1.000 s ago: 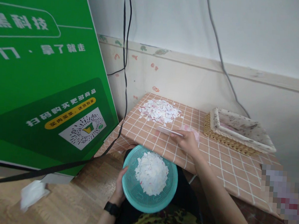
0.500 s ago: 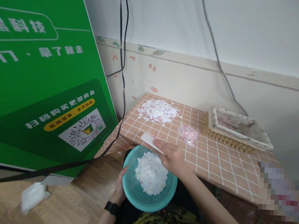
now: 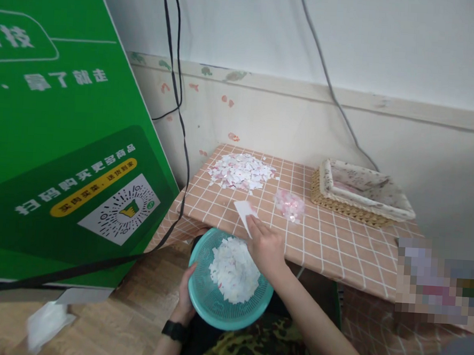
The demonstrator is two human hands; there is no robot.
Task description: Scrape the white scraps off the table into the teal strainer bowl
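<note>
White card [image 3: 243,213] has turned — right fingers [image 3: 258,227] pinch it narrowly.

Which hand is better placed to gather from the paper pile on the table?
Probably the right hand: it holds the white card at the table's edge, nearer the paper pile. The left hand holds the teal colander.

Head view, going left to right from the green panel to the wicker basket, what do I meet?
Green panel → left hand → teal basket → pink shiny heap → wicker basket.
</note>
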